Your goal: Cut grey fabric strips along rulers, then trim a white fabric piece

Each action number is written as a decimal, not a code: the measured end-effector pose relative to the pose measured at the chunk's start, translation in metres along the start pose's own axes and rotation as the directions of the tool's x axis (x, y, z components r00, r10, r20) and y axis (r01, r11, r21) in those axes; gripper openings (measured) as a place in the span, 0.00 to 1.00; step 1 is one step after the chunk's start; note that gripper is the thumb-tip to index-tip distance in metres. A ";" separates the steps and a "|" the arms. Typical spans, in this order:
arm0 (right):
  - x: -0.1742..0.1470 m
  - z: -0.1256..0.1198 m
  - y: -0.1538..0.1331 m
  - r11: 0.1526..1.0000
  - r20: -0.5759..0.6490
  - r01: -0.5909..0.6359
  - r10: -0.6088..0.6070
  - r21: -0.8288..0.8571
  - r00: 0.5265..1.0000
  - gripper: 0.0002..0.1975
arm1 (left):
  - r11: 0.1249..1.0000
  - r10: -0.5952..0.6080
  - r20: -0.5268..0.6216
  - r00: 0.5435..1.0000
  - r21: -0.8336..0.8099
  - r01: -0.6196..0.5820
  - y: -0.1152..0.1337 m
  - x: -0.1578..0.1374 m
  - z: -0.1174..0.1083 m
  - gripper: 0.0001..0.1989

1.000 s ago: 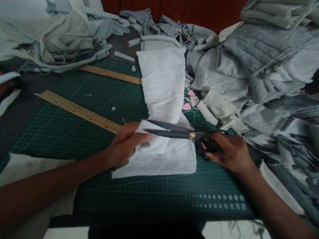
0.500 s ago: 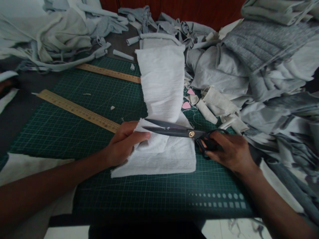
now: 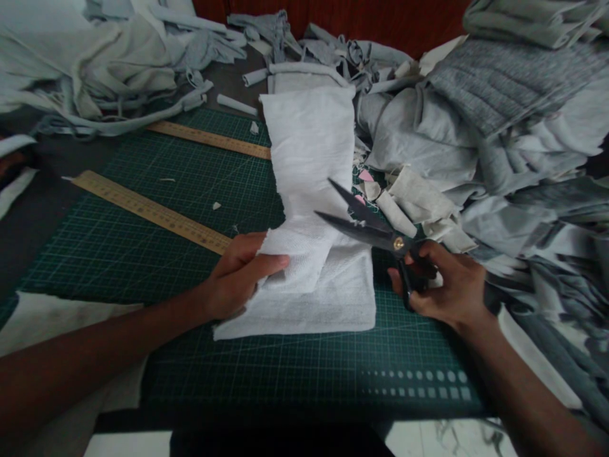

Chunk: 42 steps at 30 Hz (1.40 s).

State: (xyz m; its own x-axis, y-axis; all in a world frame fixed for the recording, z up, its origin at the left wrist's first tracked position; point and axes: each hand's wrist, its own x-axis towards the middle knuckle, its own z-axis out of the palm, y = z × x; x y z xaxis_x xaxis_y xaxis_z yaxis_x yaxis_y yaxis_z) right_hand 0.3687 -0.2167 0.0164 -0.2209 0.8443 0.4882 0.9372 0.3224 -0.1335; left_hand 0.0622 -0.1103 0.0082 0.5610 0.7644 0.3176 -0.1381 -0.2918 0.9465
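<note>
My left hand (image 3: 240,273) pinches the folded-over edge of a white piece of fabric (image 3: 311,139), thumb on top. The fabric runs lengthwise over the green cutting mat (image 3: 190,355), with a flap turned over near its lower part. In my right hand (image 3: 447,279) are black scissors (image 3: 375,236) with a brass-coloured pivot screw. Their blades are parted and point up-left above the fabric's right side; a bit of white lint clings to them. I cannot tell if the blades touch the cloth.
Two wooden rulers (image 3: 152,212) lie on the mat at left. Grey fabric piles (image 3: 419,133) crowd the right side, another heap (image 3: 128,63) the back left. Beige scraps (image 3: 394,212) and pink pieces (image 3: 365,176) lie right of the fabric. White cloth (image 3: 71,317) is under my left forearm.
The scissors have drawn back to the right, away from the flap near my left thumb, and their blades have spread wider. My left hand and the fabric have hardly moved.
</note>
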 end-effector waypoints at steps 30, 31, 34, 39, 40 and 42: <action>0.010 0.000 -0.012 0.984 0.099 0.179 -0.176 -0.022 0.979 0.10 | 0.996 -0.074 0.043 0.996 0.050 0.072 0.000 0.001 -0.004 0.15; 0.010 0.000 -0.011 0.984 0.102 0.174 -0.172 -0.018 0.980 0.10 | 0.996 -0.066 0.038 0.997 0.057 0.064 -0.001 0.001 -0.004 0.15; 0.009 -0.001 -0.010 0.986 0.104 0.169 -0.167 -0.008 0.980 0.11 | 0.997 -0.035 0.028 0.999 0.071 0.033 -0.001 0.002 -0.003 0.15; 0.010 -0.003 -0.010 0.986 0.106 0.163 -0.161 -0.017 0.981 0.12 | 0.997 0.017 0.049 0.999 0.078 -0.021 0.000 0.003 -0.002 0.15; 0.010 -0.003 -0.010 0.987 0.110 0.160 -0.157 -0.017 0.981 0.11 | 0.996 0.022 0.047 0.999 0.084 -0.026 0.000 0.003 -0.002 0.15; 0.010 -0.004 -0.010 0.987 0.119 0.158 -0.156 -0.010 0.981 0.11 | 0.994 0.025 0.050 0.998 0.106 -0.031 0.000 0.002 -0.002 0.15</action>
State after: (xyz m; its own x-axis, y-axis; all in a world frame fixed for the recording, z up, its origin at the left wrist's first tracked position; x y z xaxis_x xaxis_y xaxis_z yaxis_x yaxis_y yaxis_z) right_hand 0.3581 -0.2132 0.0264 -0.3948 0.8288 0.3967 0.8932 0.4473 -0.0457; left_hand 0.0616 -0.1071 0.0095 0.5975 0.7270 0.3382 -0.0677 -0.3745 0.9247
